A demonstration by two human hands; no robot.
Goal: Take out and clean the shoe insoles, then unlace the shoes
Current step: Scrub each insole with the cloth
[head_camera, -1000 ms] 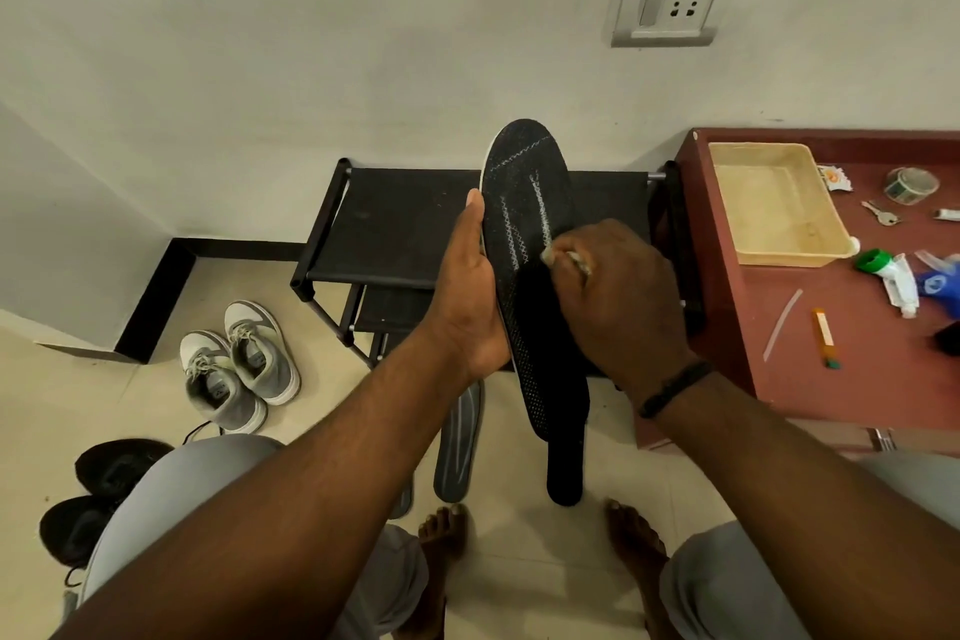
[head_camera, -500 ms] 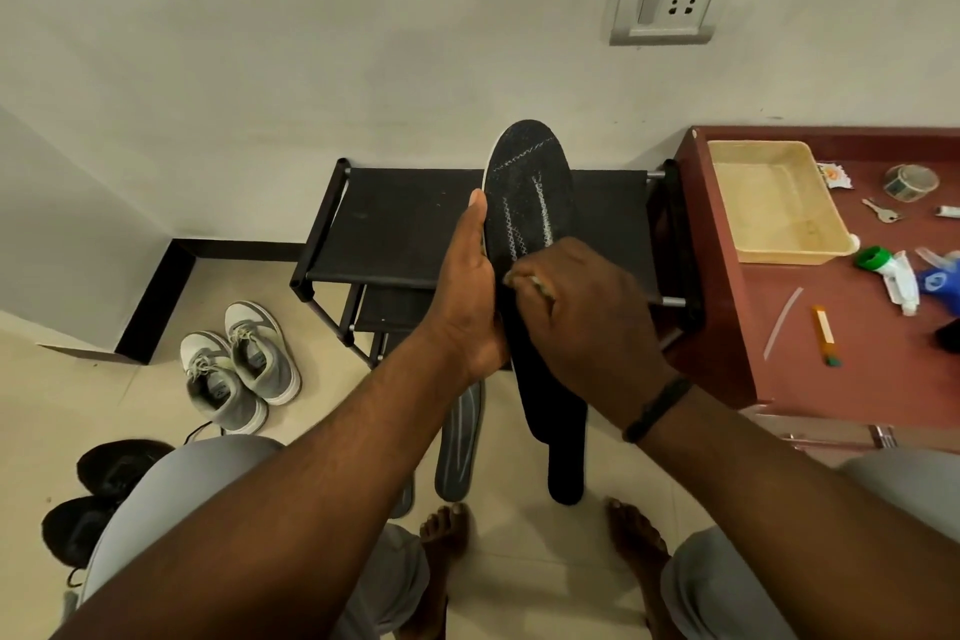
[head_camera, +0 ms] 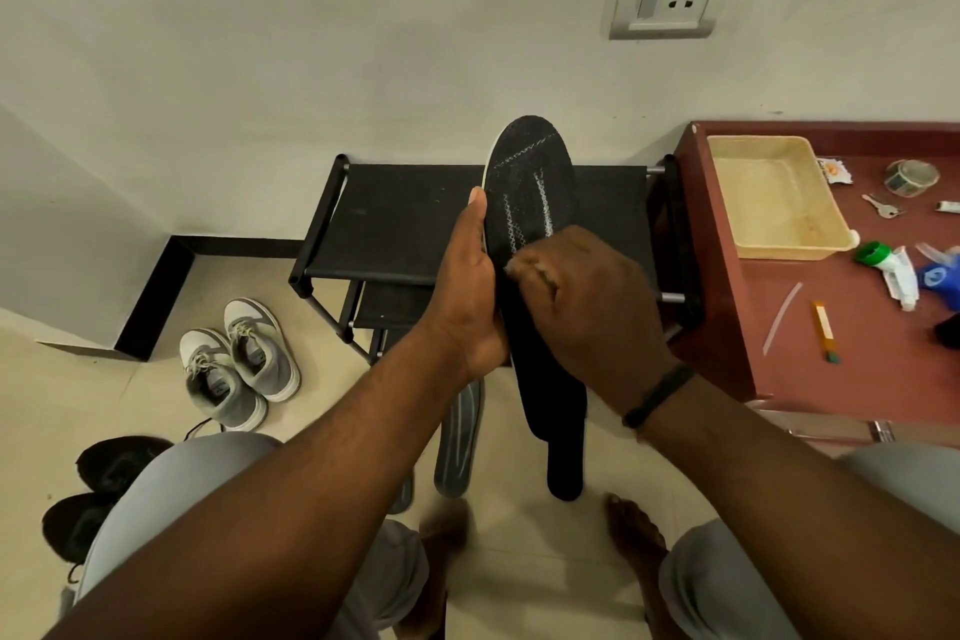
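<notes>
Black insole [head_camera: 527,182] is held upright in front of the person, toe end up, over the black fabric top of the shoe rack [head_camera: 395,218]. Left hand [head_camera: 467,296] grips it along its left edge, thumb up the side, fingers wrapped behind and hidden. Right hand [head_camera: 587,307] sits on the insole's face at mid-length, fingers curled tight round something small and pale at the fingertips; can't tell what it is, too little shows. White zigzag stitch lines visible on the insole's upper half, thin white rim on its left edge. Below the hands, a second black insole [head_camera: 565,463] hangs or stands behind the first, lower end near the floor; contact between the two not clear. Grey insole [head_camera: 460,437] lies on the tile floor just left of it, another one partly hidden by the left forearm. Grey sneakers [head_camera: 239,359], still laced, stand side by side on the floor left of the rack. Black shoes [head_camera: 104,489] are at the lower left, partly behind the knee. Red-brown table [head_camera: 841,379] on the right, touching the rack's side, carries a beige tray [head_camera: 779,244], keys, a tape roll, a green-capped tube.
</notes>
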